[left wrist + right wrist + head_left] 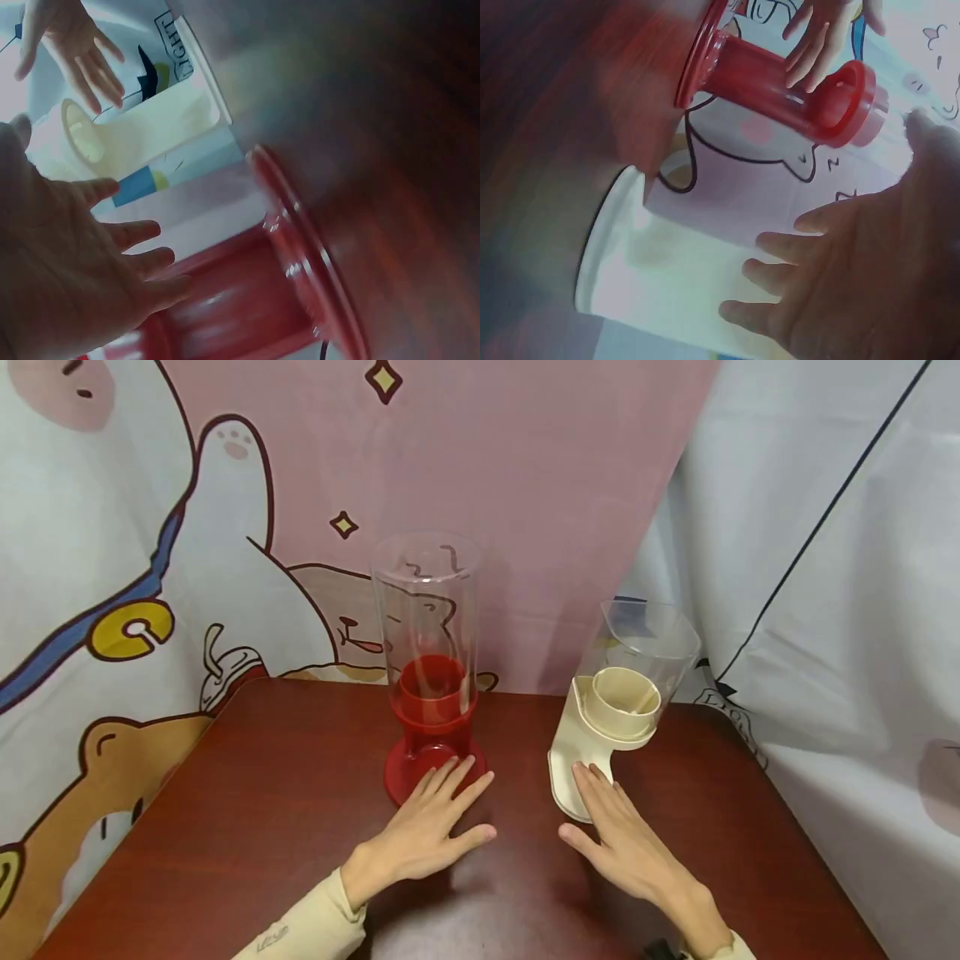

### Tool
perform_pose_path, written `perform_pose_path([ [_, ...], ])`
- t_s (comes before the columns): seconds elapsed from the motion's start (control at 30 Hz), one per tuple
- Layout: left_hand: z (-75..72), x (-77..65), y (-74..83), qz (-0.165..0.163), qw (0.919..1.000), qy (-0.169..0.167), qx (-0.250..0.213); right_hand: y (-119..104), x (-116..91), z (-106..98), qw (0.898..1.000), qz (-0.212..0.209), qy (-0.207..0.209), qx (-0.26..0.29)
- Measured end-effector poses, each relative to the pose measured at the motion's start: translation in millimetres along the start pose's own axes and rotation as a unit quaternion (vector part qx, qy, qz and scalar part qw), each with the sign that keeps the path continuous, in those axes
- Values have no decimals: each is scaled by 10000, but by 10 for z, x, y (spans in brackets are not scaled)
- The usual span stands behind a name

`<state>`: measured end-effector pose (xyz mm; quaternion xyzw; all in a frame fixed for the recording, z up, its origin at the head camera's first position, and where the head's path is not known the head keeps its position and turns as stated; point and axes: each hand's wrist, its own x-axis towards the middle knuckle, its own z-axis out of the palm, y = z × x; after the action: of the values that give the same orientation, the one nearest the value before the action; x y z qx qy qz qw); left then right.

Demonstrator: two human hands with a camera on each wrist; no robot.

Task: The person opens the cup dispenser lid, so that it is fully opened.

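On the table stands a red stand [437,717] with a round base and a ring-shaped top, and a tall clear cylinder [427,618] rises from it. To its right is a cream stand [573,756] carrying a clear cup with a slanted rim [660,631]. My left hand [416,839], palm down with fingers spread, overlaps the front of the red base in the head view. My right hand [626,856] reaches toward the cream stand's foot, its fingers straight. Neither hand grips anything. Close by the left fingers, the red column [232,300] fills the lower left wrist view.
The dark reddish-brown table [247,827] has a cartoon-printed cloth [525,510] hanging behind it and a whitish cloth [847,693] along the right. A small black object [660,950] shows near the right wrist at the front.
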<state>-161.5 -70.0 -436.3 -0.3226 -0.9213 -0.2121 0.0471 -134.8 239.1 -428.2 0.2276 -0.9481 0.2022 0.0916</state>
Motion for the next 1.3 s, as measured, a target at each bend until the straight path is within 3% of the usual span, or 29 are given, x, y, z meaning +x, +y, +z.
perform_pose_path([
  [0.13,91,19,30,-115,9983,70,-569,152,-9,11,9993,-186,276,176],
  [0.27,142,56,67,-183,9939,226,-1063,276,-27,-34,9987,-91,471,180],
  [0.43,149,191,148,-142,9851,445,-1658,329,-41,-135,9968,402,574,371],
  [0.57,142,339,229,-228,9748,529,-2155,355,-25,-151,9879,920,609,1086],
  [0.67,155,450,275,-353,9662,503,-2504,401,6,-99,9685,1045,830,2102],
  [0.73,163,519,303,-509,9581,480,-2779,427,31,-72,9488,1014,1056,2799],
  [0.87,185,674,335,-863,9302,642,-3510,434,84,-103,9087,835,1466,3818],
  [1.0,189,840,389,-975,9058,981,-4004,409,127,-187,8841,722,1694,4294],
  [1.07,186,924,434,-928,9047,1011,-4033,382,141,-229,8781,681,1833,4367],
  [1.23,166,1142,543,-592,9182,841,-3825,282,174,-298,8778,526,2155,4247],
  [1.3,165,1226,579,-448,9196,843,-3810,237,181,-305,8798,489,2271,4148],
])
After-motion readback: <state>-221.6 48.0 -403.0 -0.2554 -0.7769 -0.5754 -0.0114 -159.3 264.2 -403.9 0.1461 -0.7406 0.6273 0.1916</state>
